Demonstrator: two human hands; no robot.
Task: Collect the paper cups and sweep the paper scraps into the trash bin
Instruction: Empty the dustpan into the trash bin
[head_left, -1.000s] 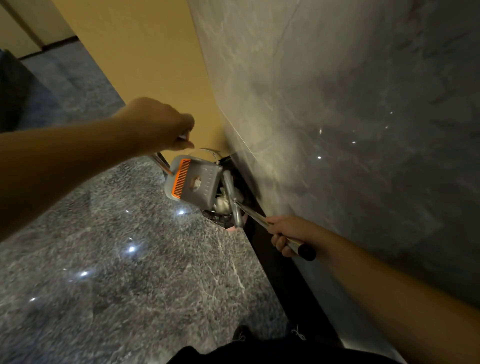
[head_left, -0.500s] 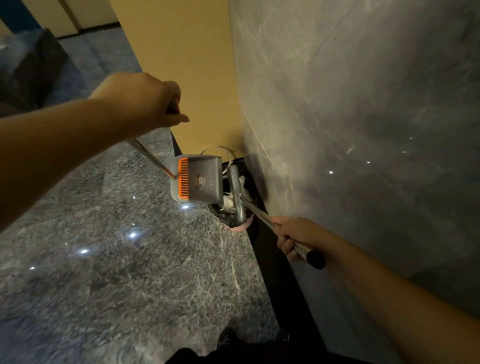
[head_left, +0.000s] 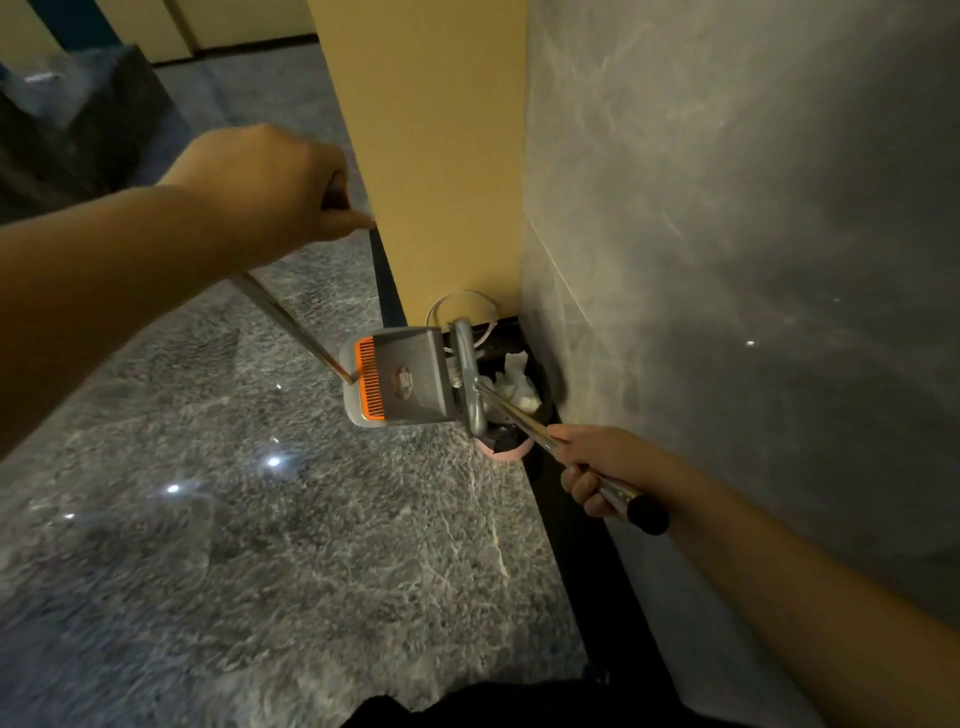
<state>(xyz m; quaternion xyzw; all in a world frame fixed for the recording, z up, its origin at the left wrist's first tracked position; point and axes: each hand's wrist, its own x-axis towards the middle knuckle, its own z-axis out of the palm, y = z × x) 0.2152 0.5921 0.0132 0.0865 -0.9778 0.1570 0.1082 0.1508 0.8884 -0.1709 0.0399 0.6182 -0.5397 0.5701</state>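
Over the corner trash bin (head_left: 511, 451): dustpan (head_left: 402, 382) tipped, paper scraps (head_left: 519, 384) inside bin.
Left hand (head_left: 265, 179) fingers clamped on dustpan handle (head_left: 293, 327); right hand (head_left: 605, 467) fingers clamped on broom handle (head_left: 540, 428).

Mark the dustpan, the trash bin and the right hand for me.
dustpan (head_left: 415, 379): head view, on its flat grey pan face.
trash bin (head_left: 506, 453): head view, on its pink near rim.
right hand (head_left: 605, 460): head view, on the knuckles gripping the metal handle.
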